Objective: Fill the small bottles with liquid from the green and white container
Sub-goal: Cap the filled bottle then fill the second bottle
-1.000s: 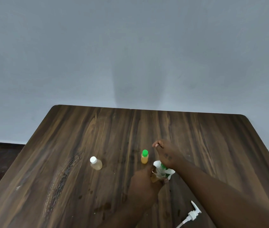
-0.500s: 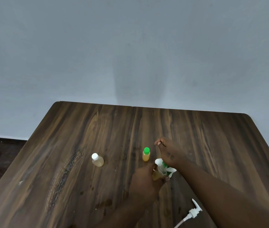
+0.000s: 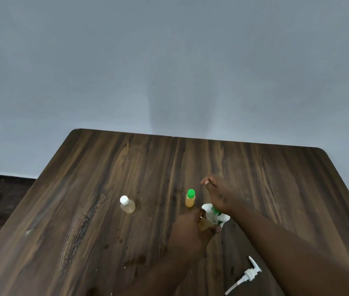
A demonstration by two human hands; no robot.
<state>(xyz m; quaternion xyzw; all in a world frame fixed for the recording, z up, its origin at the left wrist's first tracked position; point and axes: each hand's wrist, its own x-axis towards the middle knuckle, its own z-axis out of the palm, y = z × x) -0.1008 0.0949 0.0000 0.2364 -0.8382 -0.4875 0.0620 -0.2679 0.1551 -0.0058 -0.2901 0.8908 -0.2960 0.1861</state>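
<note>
My right hand grips the green and white container from above and tilts it down toward my left hand. My left hand holds a small open bottle with amber liquid under the container's mouth. My fingers hide most of that bottle. A small orange-filled bottle with a green cap stands just left of my right hand. A pale bottle with a white cap stands further left on the table.
A white pump dispenser head with its tube lies on the table near the front right, beside my right forearm. The dark wooden table ends at a grey wall behind; dark floor shows at the left.
Both hands keep their hold on the container and the small bottle. The view has shifted slightly; the hands and bottles stay in the same arrangement.
</note>
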